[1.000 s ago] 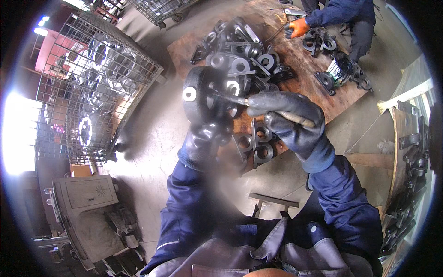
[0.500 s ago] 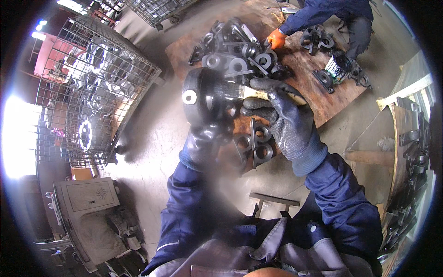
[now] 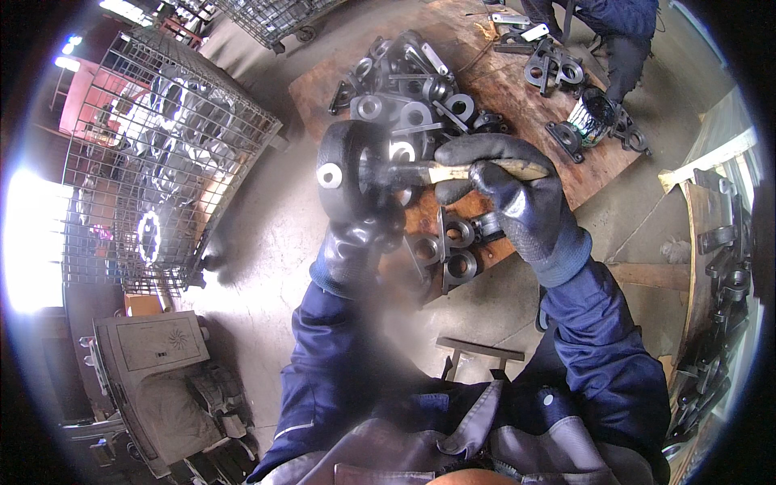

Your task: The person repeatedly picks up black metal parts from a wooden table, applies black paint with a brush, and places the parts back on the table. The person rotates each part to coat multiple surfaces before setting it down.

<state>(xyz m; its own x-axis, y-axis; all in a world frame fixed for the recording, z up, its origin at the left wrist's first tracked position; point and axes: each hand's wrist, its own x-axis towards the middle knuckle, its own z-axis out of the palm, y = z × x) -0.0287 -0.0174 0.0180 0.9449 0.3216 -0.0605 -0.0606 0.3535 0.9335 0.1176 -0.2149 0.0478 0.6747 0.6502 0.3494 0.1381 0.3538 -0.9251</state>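
With our gloved left hand (image 3: 360, 233), we are gripping the lower end of a black ring-shaped casting (image 3: 338, 186), which we are holding up above the near-left edge of a wooden board (image 3: 566, 186). With our gloved right hand (image 3: 521, 194), we are pinching the wooden handle of a paintbrush (image 3: 449, 172) between thumb and fingers, its head pointing at the casting; blur is hiding whether the bristles are touching. On the board, we are seeing a heap of dark bearing-housing castings (image 3: 416, 113) and, farther right, a paint-streaked can (image 3: 595, 115) with a dark inside; any lettering on it is proving too small to read. A wire-mesh cage (image 3: 267, 133) is holding more metal parts on our left, and a wooden crate (image 3: 689, 267) is holding black parts on our right. A grey cabinet (image 3: 141, 335) is showing a dark sunburst-like mark.
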